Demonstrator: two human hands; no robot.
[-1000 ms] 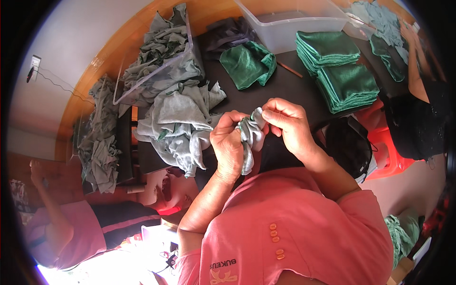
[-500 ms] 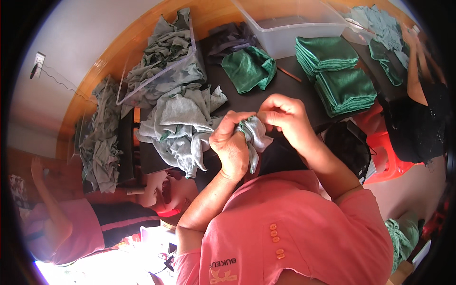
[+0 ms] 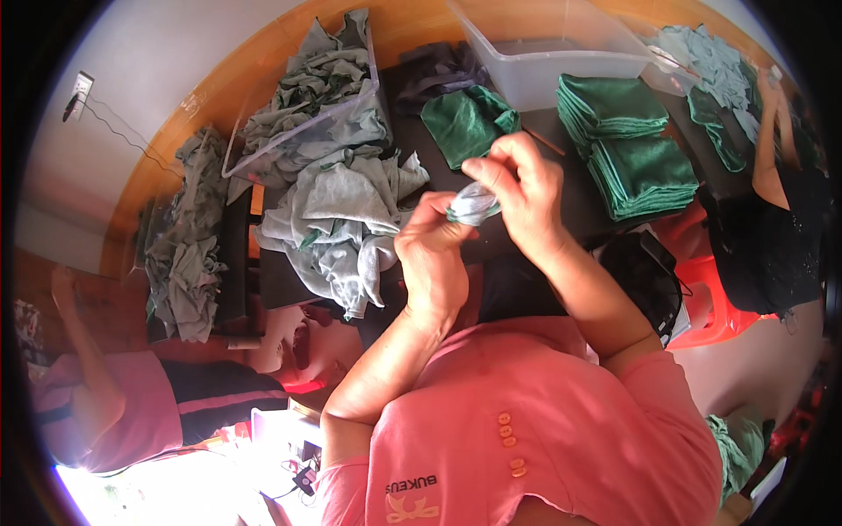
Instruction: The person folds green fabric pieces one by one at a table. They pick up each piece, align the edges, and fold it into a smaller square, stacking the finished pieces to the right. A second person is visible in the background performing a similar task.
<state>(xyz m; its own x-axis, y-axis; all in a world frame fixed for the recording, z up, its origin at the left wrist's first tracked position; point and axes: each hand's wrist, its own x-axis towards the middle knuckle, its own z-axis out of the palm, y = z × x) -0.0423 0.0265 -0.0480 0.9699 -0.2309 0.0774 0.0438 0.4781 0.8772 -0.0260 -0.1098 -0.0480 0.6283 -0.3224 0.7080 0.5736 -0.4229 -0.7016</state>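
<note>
My left hand [image 3: 434, 263] is closed around a small bunched cloth piece [image 3: 474, 203], pale grey with green edging, in front of my chest. My right hand [image 3: 529, 188] is just above and to the right of it, thumb and forefinger pinched together. Whatever that pinch holds is too small to make out. To the left of my hands lies a loose heap of pale grey-green cloth pieces [image 3: 338, 215]. A crumpled shiny green cloth piece [image 3: 469, 123] rests on the dark table beyond my hands.
Two neat stacks of folded green cloth [image 3: 640, 171] stand at the right. Behind are a clear plastic bin [image 3: 561, 66] and, at left, another heaped bin [image 3: 303, 131] of cloth. A dark bag [image 3: 636, 272] sits by my right arm. Co-workers are at both sides.
My right hand has moved up and away from the cloth, still pinched. My left hand keeps hold of the cloth, which now looks more tightly gathered, its hanging end out of sight.
</note>
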